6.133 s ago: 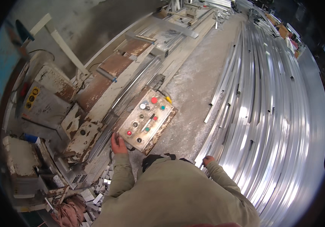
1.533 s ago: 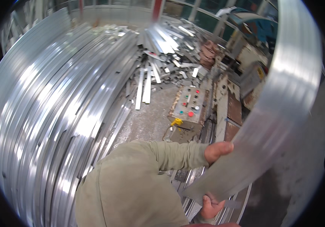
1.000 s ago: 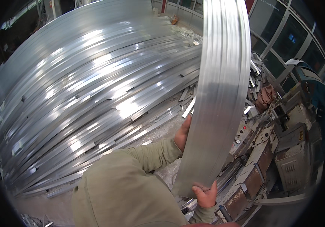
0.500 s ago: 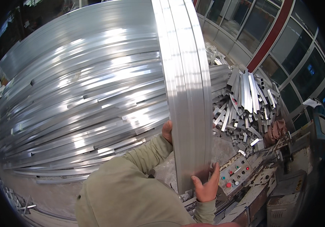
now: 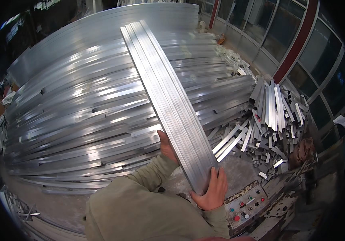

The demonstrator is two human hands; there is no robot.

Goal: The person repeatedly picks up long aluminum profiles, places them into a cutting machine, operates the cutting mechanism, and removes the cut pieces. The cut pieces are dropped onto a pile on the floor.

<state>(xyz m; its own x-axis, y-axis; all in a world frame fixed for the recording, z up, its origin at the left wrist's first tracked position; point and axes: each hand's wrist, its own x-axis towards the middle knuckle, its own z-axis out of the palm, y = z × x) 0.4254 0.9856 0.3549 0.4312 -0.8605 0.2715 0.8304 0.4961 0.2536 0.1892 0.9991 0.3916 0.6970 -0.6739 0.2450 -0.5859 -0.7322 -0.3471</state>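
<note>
A long silvery metal profile (image 5: 166, 100), ribbed along its length, slants from my body up and to the left. My left hand (image 5: 166, 148) grips its left edge, thumb up along the side and the other fingers hidden beneath. At the near end, my right hand (image 5: 212, 190) holds the corner, with fingers on the right edge and the thumb at the end face. Behind and below it spreads a broad stack of similar long metal profiles (image 5: 80, 128).
A heap of short metal offcuts (image 5: 271, 116) lies to the right. Nearer stands a worn control panel (image 5: 247, 205) with coloured buttons, on rusty machinery. A crumpled brown sack (image 5: 303, 150) sits beside the heap. Glazed partitions (image 5: 285, 28) with a red post (image 5: 297, 44) run along the right.
The metal profile has swung from nearly upright in view to slanting left, its far end now visible. My right hand has shifted up and left, and my left hand slightly left.
</note>
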